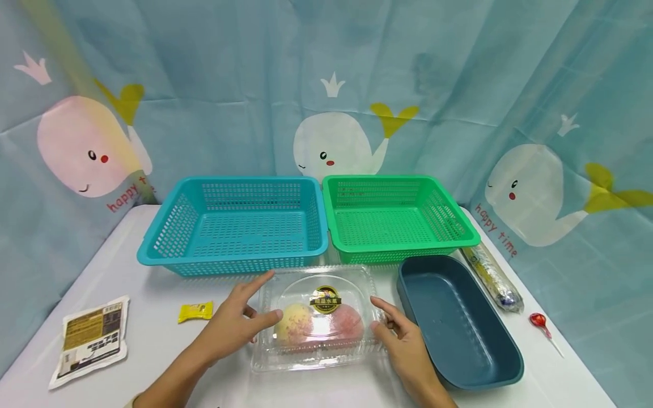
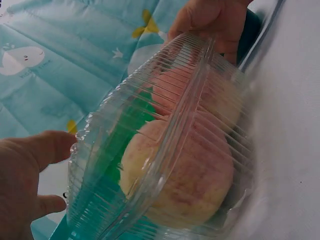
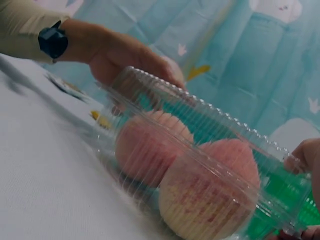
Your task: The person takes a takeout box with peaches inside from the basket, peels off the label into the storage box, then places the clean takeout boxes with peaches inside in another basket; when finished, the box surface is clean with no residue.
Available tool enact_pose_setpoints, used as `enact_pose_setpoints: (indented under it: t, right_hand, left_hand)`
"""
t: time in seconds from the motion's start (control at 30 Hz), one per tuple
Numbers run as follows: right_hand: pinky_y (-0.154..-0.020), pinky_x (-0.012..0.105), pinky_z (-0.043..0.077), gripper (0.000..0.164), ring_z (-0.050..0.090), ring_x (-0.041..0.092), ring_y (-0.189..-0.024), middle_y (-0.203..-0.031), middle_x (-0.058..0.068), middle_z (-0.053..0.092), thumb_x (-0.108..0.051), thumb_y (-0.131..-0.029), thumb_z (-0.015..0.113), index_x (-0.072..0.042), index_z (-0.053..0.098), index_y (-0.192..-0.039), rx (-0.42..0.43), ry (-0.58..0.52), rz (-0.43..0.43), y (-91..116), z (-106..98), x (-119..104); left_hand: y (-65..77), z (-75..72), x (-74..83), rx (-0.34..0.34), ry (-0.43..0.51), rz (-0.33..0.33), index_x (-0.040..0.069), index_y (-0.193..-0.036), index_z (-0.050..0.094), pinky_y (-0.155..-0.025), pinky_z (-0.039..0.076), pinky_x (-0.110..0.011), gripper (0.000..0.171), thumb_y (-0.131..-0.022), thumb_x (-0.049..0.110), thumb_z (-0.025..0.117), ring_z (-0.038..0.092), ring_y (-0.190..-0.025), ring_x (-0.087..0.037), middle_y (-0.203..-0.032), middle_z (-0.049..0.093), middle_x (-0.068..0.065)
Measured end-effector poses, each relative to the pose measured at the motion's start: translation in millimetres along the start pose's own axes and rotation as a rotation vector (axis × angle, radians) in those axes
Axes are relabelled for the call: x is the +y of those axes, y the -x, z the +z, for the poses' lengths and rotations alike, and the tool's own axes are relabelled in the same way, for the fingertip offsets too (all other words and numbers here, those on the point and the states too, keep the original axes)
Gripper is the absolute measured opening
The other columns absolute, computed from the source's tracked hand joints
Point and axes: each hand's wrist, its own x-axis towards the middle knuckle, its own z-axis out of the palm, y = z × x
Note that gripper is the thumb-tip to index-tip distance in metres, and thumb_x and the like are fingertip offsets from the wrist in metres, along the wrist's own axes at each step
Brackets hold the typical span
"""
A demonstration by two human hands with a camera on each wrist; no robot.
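Observation:
A clear plastic clamshell box (image 1: 318, 360) with a black-and-gold label on its lid lies in front of the baskets. Inside it are two peaches (image 2: 185, 170), one yellowish and one pinker from above. My left hand (image 1: 237, 317) holds the box's left end, thumb over the lid and index finger along the far corner. At the opposite end, my right hand (image 1: 405, 345) grips the edge between thumb and fingers. Some fingers of both hands are hidden by the box or the hands themselves. In the right wrist view, the peaches (image 3: 210, 200) show through the ribbed side.
Behind stand a blue basket (image 1: 245, 263) and a green basket (image 1: 403, 249). A dark blue bin (image 1: 454, 323) is close beside my right hand. Farther right lie a wrapped roll (image 1: 492, 277) and a red lollipop (image 1: 541, 323). On the left are a yellow packet (image 1: 195, 311) and a flat pouch (image 1: 92, 340).

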Motion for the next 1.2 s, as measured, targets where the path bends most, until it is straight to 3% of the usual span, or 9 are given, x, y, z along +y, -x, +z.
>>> enact_pose_setpoints:
  t: [0.17, 0.3, 0.47, 0.63, 0.8, 0.97, 1.2]
  right_hand:
    - [-0.075, 0.030, 0.045, 0.043, 0.052, 0.021, -0.089, -0.096, 0.008, 0.054, -0.009, -0.092, 0.066, -0.023, 0.060, -0.132, -0.001, 0.111, -0.018, 3, 1, -6]
    - [-0.078, 0.037, 0.048, 0.050, 0.051, 0.021, -0.101, -0.112, 0.003, 0.054, -0.016, -0.090, 0.069, -0.029, 0.056, -0.136, -0.005, 0.245, -0.045, 8, -2, -18]
    - [-0.082, 0.040, 0.052, 0.058, 0.048, 0.019, -0.108, -0.128, -0.003, 0.049, -0.014, -0.089, 0.072, -0.033, 0.050, -0.139, -0.014, 0.356, -0.216, 10, -12, -47]
    - [-0.080, 0.033, 0.053, 0.060, 0.048, 0.017, -0.107, -0.129, -0.003, 0.048, -0.004, -0.089, 0.069, -0.027, 0.050, -0.140, -0.066, 0.356, -0.407, -1, -29, -86]
    - [-0.078, 0.029, 0.053, 0.057, 0.050, 0.019, -0.104, -0.129, -0.002, 0.050, 0.000, -0.090, 0.066, -0.020, 0.051, -0.141, -0.149, 0.357, -0.476, -19, -39, -115]
    - [-0.074, 0.031, 0.054, 0.048, 0.055, 0.021, -0.095, -0.122, 0.004, 0.055, -0.002, -0.092, 0.064, -0.014, 0.054, -0.138, -0.248, 0.317, -0.453, -39, -42, -132]
    - [-0.065, 0.037, 0.053, 0.038, 0.057, 0.030, -0.092, -0.121, 0.006, 0.059, -0.013, -0.092, 0.067, -0.014, 0.061, -0.130, -0.378, 0.218, -0.273, -69, -28, -134]
  left_hand:
    - [-2.7, 3.3, -4.7, 0.020, 0.060, -0.009, 0.027, -0.148, 0.040, -0.049, 0.053, -0.035, 0.080, -0.079, 0.023, 0.080, 0.054, -0.062, -0.021, -0.137, 0.035, -0.023]
    - [-3.8, 5.9, -7.4, -0.002, 0.148, -0.043, 0.022, -0.145, 0.044, -0.044, 0.051, -0.035, 0.075, -0.079, 0.018, 0.079, 0.049, -0.058, -0.019, -0.127, 0.039, -0.023]
    - [-5.5, 7.0, -11.1, -0.022, 0.214, -0.052, 0.019, -0.144, 0.046, -0.040, 0.047, -0.032, 0.072, -0.079, 0.015, 0.079, 0.042, -0.055, -0.016, -0.112, 0.037, -0.021]
    - [-8.1, 7.4, -13.6, -0.035, 0.257, -0.039, 0.018, -0.143, 0.046, -0.038, 0.046, -0.032, 0.072, -0.080, 0.013, 0.079, 0.041, -0.054, -0.016, -0.108, 0.034, -0.021]
    - [-10.9, 9.5, -14.7, -0.046, 0.276, -0.024, 0.018, -0.143, 0.047, -0.037, 0.048, -0.035, 0.071, -0.080, 0.012, 0.079, 0.041, -0.054, -0.016, -0.107, 0.033, -0.021]
    - [-11.8, 11.6, -16.0, -0.045, 0.281, -0.016, 0.019, -0.142, 0.048, -0.036, 0.049, -0.038, 0.070, -0.080, 0.011, 0.079, 0.043, -0.055, -0.017, -0.107, 0.033, -0.021]
    - [-9.7, 9.6, -15.4, -0.028, 0.269, -0.030, 0.019, -0.141, 0.048, -0.035, 0.049, -0.040, 0.070, -0.079, 0.011, 0.079, 0.041, -0.052, -0.015, -0.106, 0.034, -0.020]
